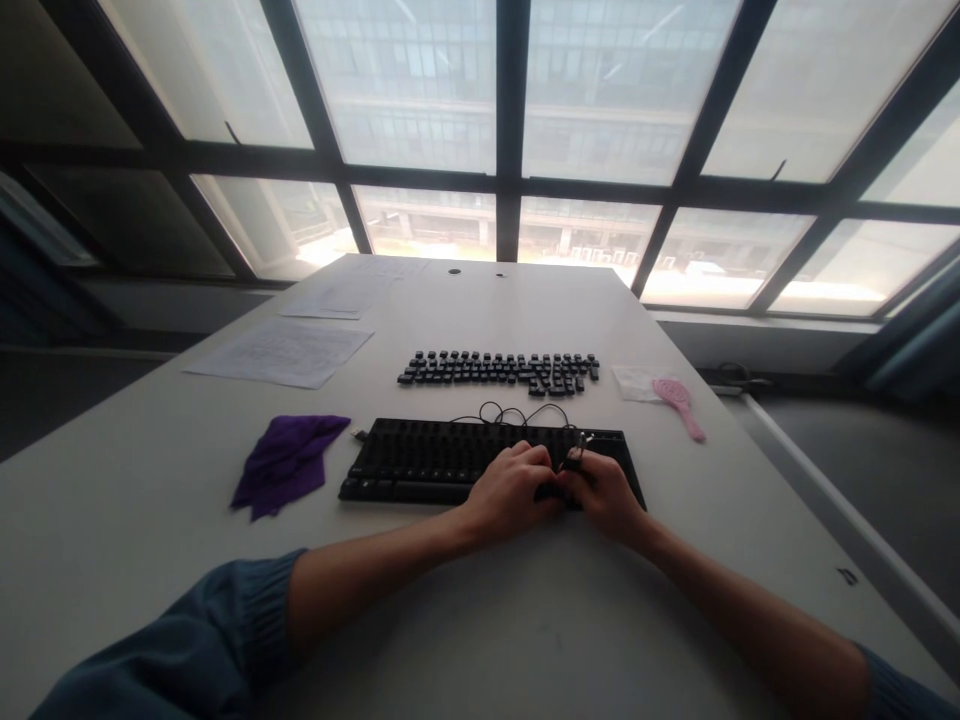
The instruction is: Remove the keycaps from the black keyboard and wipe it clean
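A black keyboard [420,462] lies flat on the white table, many of its key positions showing without caps. My right hand [609,497] is closed over its right part, fingers pinching a small keycap puller [581,443] whose thin metal wires stick upward. A dark piece, seemingly a keycap [572,464], sits by the wires. My left hand [517,487] rests on the keyboard just beside, its fingers curled and their tips close to the right hand's; what they hold, if anything, is hidden. Behind the keyboard, loose black keycaps [487,369] are laid out in rows.
Left of the keyboard lies a crumpled purple cloth [289,465], near the USB plug [358,434]. Printed papers [281,352] cover the far left. A pink hairbrush [679,405] rests partly on a white tissue [634,384] at right. The cable [510,412] loops behind the keyboard.
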`<state>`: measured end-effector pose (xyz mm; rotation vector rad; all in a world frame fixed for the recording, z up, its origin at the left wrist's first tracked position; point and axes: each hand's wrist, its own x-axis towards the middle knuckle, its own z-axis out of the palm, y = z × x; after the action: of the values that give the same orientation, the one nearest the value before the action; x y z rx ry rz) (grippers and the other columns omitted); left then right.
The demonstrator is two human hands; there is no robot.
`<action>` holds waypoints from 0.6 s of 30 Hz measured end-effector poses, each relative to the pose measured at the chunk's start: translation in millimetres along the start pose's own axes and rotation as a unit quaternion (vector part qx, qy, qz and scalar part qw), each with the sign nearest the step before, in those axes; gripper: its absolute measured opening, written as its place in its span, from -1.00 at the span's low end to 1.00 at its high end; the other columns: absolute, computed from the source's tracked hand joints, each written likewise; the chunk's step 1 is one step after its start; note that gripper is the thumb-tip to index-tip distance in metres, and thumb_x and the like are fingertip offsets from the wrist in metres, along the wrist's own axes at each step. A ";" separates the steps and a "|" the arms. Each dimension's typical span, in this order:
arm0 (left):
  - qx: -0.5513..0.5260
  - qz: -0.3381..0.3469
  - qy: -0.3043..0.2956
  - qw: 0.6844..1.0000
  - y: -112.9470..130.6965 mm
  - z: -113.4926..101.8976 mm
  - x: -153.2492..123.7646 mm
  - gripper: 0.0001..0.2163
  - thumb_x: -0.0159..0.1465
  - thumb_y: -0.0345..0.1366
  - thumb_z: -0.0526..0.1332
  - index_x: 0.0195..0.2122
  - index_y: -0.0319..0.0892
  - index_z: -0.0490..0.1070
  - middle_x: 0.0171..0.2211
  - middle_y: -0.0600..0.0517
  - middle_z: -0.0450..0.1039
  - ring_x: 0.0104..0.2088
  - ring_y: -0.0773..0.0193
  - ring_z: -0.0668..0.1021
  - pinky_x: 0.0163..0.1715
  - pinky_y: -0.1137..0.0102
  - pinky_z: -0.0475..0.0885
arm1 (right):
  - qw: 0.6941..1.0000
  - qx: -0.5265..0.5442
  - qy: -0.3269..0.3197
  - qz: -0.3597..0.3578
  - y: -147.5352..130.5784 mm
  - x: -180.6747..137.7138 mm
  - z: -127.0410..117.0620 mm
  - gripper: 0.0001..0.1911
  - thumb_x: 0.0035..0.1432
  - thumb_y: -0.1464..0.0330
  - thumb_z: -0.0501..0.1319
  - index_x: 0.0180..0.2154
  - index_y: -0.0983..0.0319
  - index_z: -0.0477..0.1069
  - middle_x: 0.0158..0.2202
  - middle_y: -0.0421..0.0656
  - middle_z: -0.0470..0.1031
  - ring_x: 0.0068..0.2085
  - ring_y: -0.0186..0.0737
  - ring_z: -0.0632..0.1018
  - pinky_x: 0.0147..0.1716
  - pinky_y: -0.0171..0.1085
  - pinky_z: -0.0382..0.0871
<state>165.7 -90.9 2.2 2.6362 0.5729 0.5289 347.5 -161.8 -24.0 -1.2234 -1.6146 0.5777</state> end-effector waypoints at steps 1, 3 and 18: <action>-0.002 -0.001 0.003 1.000 0.3 0.3 -0.3 -0.90 0.19 -0.26 0.39 -0.29 -0.11 0.55 -0.24 0.05 0.46 -0.17 0.19 0.43 -0.14 0.32 0.37 | 1.000 0.005 0.001 0.005 0.0 -0.3 -0.5 -0.79 0.26 0.40 0.20 -0.45 0.24 0.36 -0.50 -0.22 0.39 -0.46 -0.29 0.40 -0.43 -0.32 0.27; -0.007 -0.001 0.007 1.000 0.3 1.2 -0.3 -0.91 0.19 -0.27 0.38 -0.30 -0.10 0.56 -0.25 0.05 0.46 -0.17 0.19 0.43 -0.12 0.32 0.36 | 1.000 0.010 0.000 0.006 -0.7 -0.6 -1.6 -0.77 0.26 0.38 0.21 -0.47 0.24 0.36 -0.50 -0.22 0.39 -0.46 -0.29 0.41 -0.43 -0.32 0.28; -0.073 -0.034 0.038 0.996 -3.9 4.4 -1.8 -0.88 0.22 -0.25 0.36 -0.23 -0.10 0.55 -0.22 0.05 0.56 -0.16 0.19 0.53 -0.12 0.32 0.35 | 0.998 0.022 0.014 -0.052 -1.5 -1.1 -0.8 -0.83 0.28 0.36 0.21 -0.40 0.22 0.42 -0.43 -0.16 0.43 -0.41 -0.24 0.46 -0.38 -0.27 0.35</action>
<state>164.9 -89.7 -3.8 2.4586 0.6194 0.6269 347.6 -163.4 -22.9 -1.1051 -1.6235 0.5253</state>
